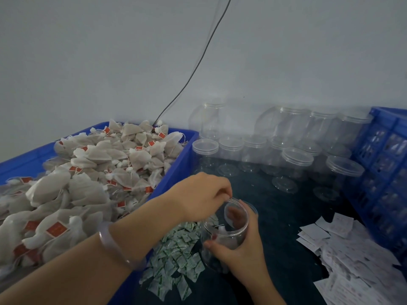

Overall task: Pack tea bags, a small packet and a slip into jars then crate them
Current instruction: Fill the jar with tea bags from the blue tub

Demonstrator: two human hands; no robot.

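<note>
My right hand point(240, 243) grips a clear plastic jar point(229, 227) tilted toward the left, low in the middle of the view. A tea bag or two show inside it. My left hand point(202, 194) hovers at the jar's mouth with fingers curled and pinched together; what they hold is hidden. A blue bin point(176, 168) heaped with tea bags point(88, 172), pale with red tags, fills the left. Small green-and-white packets point(176, 256) lie in a pile below the jar. White paper slips point(352, 260) are scattered at the lower right.
Several empty clear jars point(295, 159) stand at the back on the dark table point(286, 216), some stacked against the wall. A blue crate point(387, 172) stands at the right edge. A thin dark cable point(198, 64) hangs down the wall into the bin.
</note>
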